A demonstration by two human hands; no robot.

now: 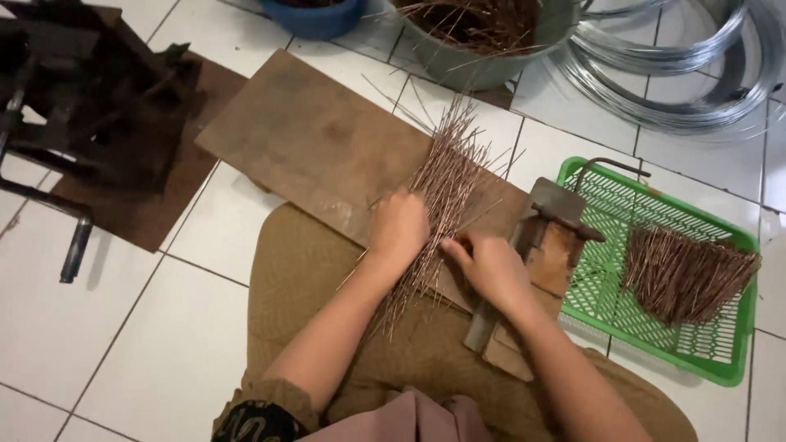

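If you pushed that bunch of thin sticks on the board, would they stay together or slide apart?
Probably slide apart: the thin sticks lie loose, untied, some already fanning out. They look straight and stiff, not floppy. Being round and thin, they might roll on the flat board, which may be why both hands press them.

I see bare board (311, 139) left of my left hand (399, 229); the cutter block (550, 237) and green basket (720, 360) crowd my right hand (490, 266).

Single view from my head, facing steeply down, close over my lap, wooden board (319, 143), tiled floor (98, 327); green tray (729, 360) at right edge.
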